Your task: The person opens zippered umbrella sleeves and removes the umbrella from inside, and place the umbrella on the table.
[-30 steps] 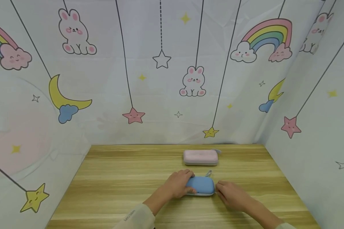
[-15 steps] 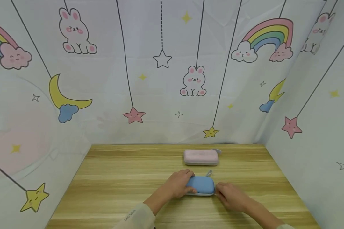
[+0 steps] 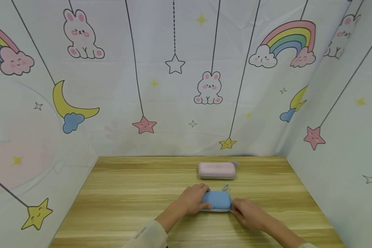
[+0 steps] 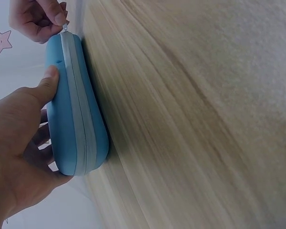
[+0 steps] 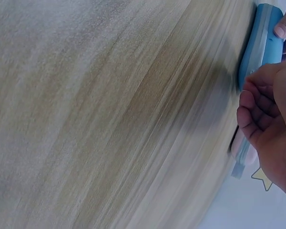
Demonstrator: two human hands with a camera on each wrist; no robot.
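Note:
A blue zip-up pencil case (image 3: 218,200) lies on the table in the head view, its pale zip band running along the near side. My left hand (image 3: 194,199) grips its left part, with the thumb on the blue lid and the other fingers round the far side. At the right end, my right hand (image 3: 248,212) has its fingers curled. In the left wrist view, thumb and forefinger of that hand pinch a small zip pull (image 4: 65,27) at the case's end. Along the side seen there, the zip teeth (image 4: 80,102) look joined.
Behind the blue case lies a pink pencil case (image 3: 217,171) with a grey loop at its right end. A small grey strap (image 3: 225,187) sticks out from the blue case's far side. White printed cloth (image 3: 170,137) walls the wood-patterned table (image 3: 136,182) at back and sides.
My right hand has shifted slightly left and nearer to me, closer to the blue case's right end. The left hand and both cases stay where they were.

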